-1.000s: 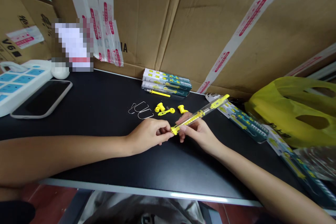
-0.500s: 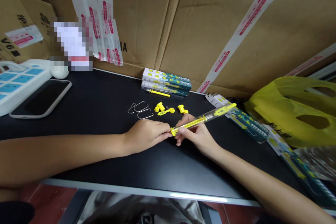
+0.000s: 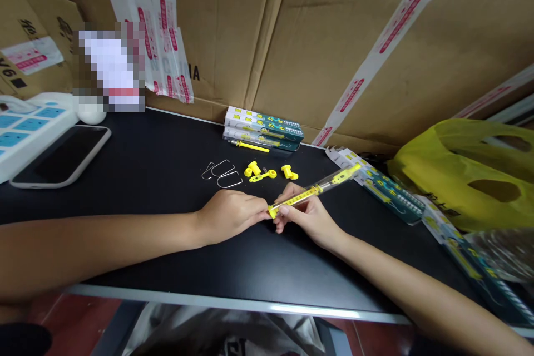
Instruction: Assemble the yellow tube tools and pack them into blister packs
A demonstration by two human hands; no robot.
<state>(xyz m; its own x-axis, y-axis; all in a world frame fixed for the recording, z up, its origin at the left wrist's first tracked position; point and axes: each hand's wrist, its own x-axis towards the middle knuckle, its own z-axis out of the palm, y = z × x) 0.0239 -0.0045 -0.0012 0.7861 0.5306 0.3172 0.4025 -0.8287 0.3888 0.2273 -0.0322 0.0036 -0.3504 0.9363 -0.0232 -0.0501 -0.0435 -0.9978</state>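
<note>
I'm grasping the clear yellow-scaled spring scale tube (image 3: 314, 191) in my right hand (image 3: 306, 217) above the table (image 3: 158, 217), my left hand (image 3: 231, 212) pinching its yellow end cap (image 3: 272, 212).

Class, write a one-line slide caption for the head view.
Both hands, left hand and right hand, hold a clear tube with yellow scale above a black table.

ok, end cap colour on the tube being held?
Yellow end cap on the clear tube; head view.
</note>
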